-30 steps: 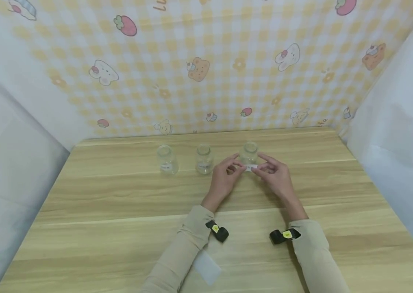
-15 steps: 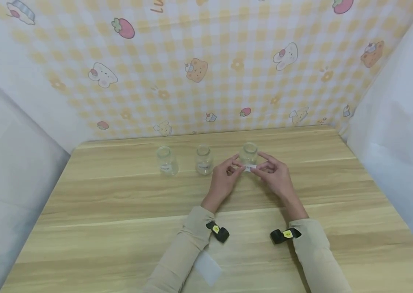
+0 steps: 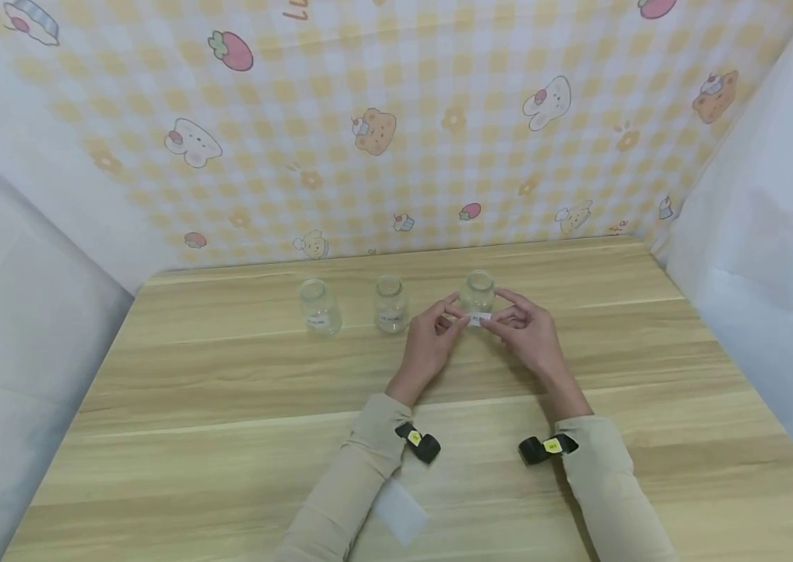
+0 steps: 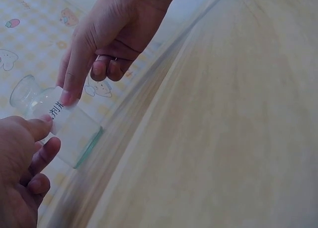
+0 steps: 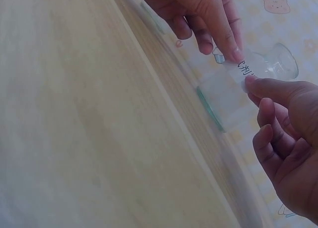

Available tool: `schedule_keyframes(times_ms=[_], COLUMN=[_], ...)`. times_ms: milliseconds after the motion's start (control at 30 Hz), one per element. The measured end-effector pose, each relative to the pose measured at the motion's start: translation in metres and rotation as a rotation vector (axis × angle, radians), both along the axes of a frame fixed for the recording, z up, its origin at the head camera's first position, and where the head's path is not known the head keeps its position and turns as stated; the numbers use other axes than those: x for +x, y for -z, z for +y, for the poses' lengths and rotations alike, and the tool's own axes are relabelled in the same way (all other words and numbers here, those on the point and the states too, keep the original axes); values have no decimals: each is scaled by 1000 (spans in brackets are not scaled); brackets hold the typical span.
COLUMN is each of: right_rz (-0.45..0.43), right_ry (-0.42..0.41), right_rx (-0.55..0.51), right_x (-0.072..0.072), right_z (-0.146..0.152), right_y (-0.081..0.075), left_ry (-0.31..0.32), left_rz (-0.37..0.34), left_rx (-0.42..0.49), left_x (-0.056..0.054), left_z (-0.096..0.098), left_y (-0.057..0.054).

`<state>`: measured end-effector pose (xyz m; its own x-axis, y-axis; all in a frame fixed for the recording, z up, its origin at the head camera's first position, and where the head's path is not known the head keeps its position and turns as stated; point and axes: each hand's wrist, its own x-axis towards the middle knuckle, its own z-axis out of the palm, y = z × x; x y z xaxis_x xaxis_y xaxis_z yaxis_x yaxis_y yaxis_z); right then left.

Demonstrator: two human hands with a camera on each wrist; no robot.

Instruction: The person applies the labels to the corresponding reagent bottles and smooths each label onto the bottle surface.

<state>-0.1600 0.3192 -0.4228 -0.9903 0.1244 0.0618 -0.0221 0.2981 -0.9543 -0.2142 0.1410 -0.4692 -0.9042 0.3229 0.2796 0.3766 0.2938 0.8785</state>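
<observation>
A clear glass jar [image 3: 478,290] stands upright at the back of the table, the rightmost in a row of 3. Across its front lies a white label [image 3: 478,319] with dark lettering. My left hand [image 3: 430,337] holds the label's left end, thumb in front and a finger reaching to the jar's side. Opposite it, my right hand [image 3: 531,337] holds the right end in the same way. Both wrist views show the thumbs at the label's ends, hiding parts of it. Whether the label is fully stuck down cannot be told.
Two more glass jars, one in the middle [image 3: 390,300] and one on the left [image 3: 316,300], carry similar labels. A pale sheet [image 3: 401,512] lies by the left forearm, partly covered by the sleeve. A patterned cloth [image 3: 312,133] hangs behind the wooden table [image 3: 228,453].
Both hands stay at the right jar. The right thumb has shifted slightly left along the label. The head view has tilted a little; the other jars stand as before.
</observation>
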Motion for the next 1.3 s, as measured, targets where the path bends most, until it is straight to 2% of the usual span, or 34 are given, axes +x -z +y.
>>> schedule_keyframes(times_ms=[1067, 1300], right_rz=[4, 11], right_ry=[1, 3], right_rx=[15, 15], right_x=[0, 0], right_z=[-1, 0], right_y=[1, 0], left_ry=[-23, -22], left_rz=[-51, -35], left_rx=[-5, 10], left_x=[1, 1], left_z=[0, 1], left_y=[0, 0])
